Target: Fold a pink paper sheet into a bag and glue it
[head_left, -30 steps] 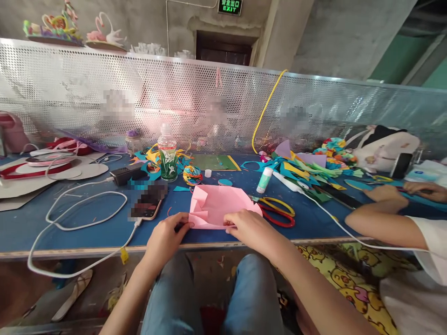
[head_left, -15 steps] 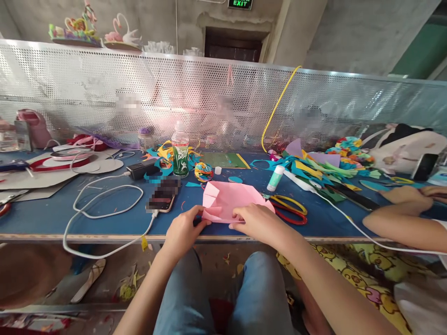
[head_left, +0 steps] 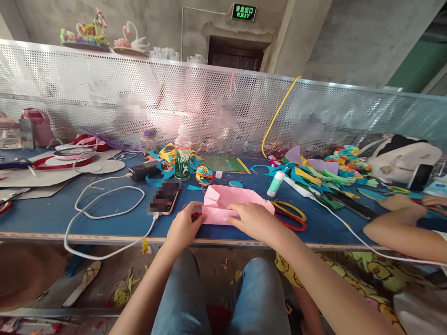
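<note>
A sheet of pink paper with creased, folded edges lies on the blue table in front of me. Its left edge is pinched at the front corner by my left hand. My right hand has its fingers curled over the folded front strip and grips it near the middle. The underside of the paper and some fingertips are hidden. Just behind the right of the paper stands a glue stick, tilted. Scissors with yellow and red handles lie against its right side, their blades out of sight.
Left are a phone with a white cable looping over the table edge, and a green-labelled bottle. A yarn ball sits behind the paper. Colourful scraps and another person's arm are at right.
The paper's front strip has come up and over, now showing as a broad flat band. My right fingers have shifted slightly left and up with it. The camera view has tilted up a little.
</note>
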Action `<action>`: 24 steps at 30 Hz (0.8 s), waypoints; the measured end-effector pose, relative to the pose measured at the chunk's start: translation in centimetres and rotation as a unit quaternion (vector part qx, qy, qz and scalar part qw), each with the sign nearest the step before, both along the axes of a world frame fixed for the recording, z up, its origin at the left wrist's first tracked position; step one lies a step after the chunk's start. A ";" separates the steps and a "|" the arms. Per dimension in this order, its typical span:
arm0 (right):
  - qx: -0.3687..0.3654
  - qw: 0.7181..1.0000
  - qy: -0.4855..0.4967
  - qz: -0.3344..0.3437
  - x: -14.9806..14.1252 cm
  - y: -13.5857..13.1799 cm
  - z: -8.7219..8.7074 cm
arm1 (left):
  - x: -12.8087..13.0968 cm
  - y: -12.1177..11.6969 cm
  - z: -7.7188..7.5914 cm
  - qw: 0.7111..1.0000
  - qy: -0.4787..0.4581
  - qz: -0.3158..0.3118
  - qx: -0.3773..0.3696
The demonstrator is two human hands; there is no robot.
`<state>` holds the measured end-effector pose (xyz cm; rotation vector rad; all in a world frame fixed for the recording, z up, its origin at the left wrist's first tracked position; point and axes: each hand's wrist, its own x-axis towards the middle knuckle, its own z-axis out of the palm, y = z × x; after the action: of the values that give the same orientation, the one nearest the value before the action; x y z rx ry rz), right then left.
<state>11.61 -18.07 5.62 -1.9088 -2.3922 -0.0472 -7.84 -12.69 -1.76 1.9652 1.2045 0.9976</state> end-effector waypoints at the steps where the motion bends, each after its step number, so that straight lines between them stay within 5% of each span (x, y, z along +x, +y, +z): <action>1: 0.016 1.000 0.015 0.005 -0.3 0.3 0.0 | 0.0 0.1 0.0 1.000 0.005 0.006 -0.001; 9: 0.173 0.968 0.015 0.179 -2.4 2.3 -2.3 | 1.9 -0.3 1.1 0.993 0.069 0.093 0.039; 13: 0.148 0.977 0.029 0.148 -2.2 2.0 -2.6 | 2.3 -0.5 1.1 0.992 0.073 0.094 0.045; 19: 0.128 0.988 0.031 0.082 0.6 3.0 -0.1 | 1.2 -0.4 0.9 0.998 0.045 0.017 0.051; 24: 0.106 0.961 -0.089 0.238 0.9 6.4 1.9 | 0.9 -1.0 1.1 0.995 0.061 -0.014 0.072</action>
<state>12.53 -11.65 7.55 -1.2485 -2.7638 -0.4389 -6.94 -13.72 -0.65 2.1768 1.1945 0.9863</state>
